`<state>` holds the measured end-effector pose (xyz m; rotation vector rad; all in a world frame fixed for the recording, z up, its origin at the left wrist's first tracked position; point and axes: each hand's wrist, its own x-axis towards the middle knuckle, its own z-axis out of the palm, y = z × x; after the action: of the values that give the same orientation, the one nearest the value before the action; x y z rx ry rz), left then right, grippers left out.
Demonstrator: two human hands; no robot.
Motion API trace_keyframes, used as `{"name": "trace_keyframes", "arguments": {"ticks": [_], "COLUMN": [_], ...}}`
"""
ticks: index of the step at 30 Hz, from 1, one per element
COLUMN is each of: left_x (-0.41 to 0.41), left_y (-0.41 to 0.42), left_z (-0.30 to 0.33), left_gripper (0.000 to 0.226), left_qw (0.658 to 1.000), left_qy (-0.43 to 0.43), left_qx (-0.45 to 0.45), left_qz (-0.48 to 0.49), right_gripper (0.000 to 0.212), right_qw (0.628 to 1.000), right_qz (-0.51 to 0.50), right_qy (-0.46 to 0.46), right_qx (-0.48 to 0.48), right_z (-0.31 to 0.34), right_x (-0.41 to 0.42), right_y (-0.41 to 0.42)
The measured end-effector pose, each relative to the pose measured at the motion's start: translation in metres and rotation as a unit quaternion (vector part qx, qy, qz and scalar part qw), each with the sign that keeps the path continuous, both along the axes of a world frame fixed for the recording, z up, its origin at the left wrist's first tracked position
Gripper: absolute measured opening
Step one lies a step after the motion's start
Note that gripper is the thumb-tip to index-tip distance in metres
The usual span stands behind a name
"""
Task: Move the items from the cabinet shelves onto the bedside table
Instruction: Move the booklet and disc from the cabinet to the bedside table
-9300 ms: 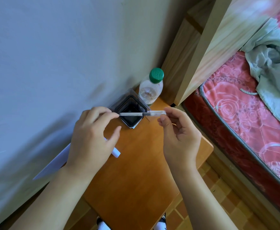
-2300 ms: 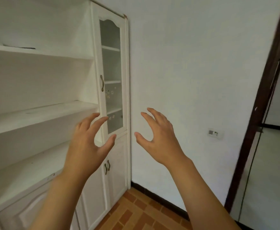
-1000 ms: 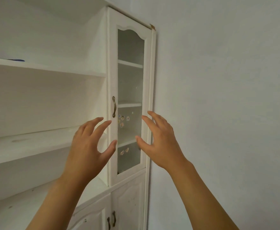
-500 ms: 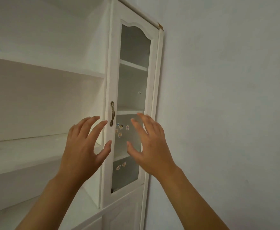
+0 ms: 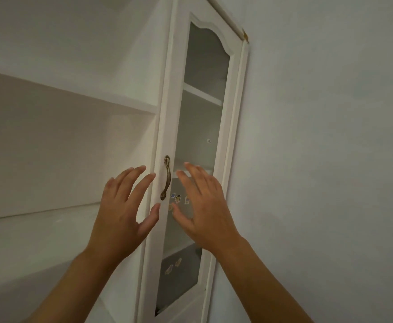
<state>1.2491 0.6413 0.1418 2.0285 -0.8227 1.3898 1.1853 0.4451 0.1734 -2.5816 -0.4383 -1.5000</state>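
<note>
You have stepped closer to the cabinet (image 5: 165,94): your left hand (image 5: 120,215) and right hand (image 5: 204,210), both released and empty, now flank the door handle (image 5: 166,177) at 12 o'clock. No items visible on the shelves.

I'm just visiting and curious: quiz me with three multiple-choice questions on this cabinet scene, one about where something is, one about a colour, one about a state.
1. Where is the door handle?
A. Between the two hands
B. Left of both hands
C. Above the door's arched top

2. What colour is the cabinet door frame?
A. White
B. Dark brown
C. Green

3. What are the left hand and right hand doing?
A. Both grip the handle
B. Both are open, holding nothing
C. One holds a bottle

Answers: 1 A, the handle shows in the gap between the hands. 2 A, the frame is painted white. 3 B, the fingers are spread and empty.
</note>
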Motion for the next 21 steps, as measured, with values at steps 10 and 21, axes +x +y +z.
{"name": "trace_keyframes", "arguments": {"ticks": [10, 21], "left_x": [0.09, 0.145], "left_y": [-0.008, -0.025], "left_z": [-0.021, -0.039], "left_gripper": [0.068, 0.067], "left_qw": [1.0, 0.999], "left_qy": [-0.017, -0.011], "left_qx": [0.005, 0.02], "left_qz": [-0.023, -0.035], "right_gripper": [0.07, 0.072], "right_qw": [0.994, 0.989], "right_qz": [-0.054, -0.069], "right_qy": [-0.032, -0.068], "right_qx": [-0.085, -0.113], "right_z": [-0.007, -0.004], "right_x": [0.088, 0.147], "right_y": [0.006, -0.003]}}
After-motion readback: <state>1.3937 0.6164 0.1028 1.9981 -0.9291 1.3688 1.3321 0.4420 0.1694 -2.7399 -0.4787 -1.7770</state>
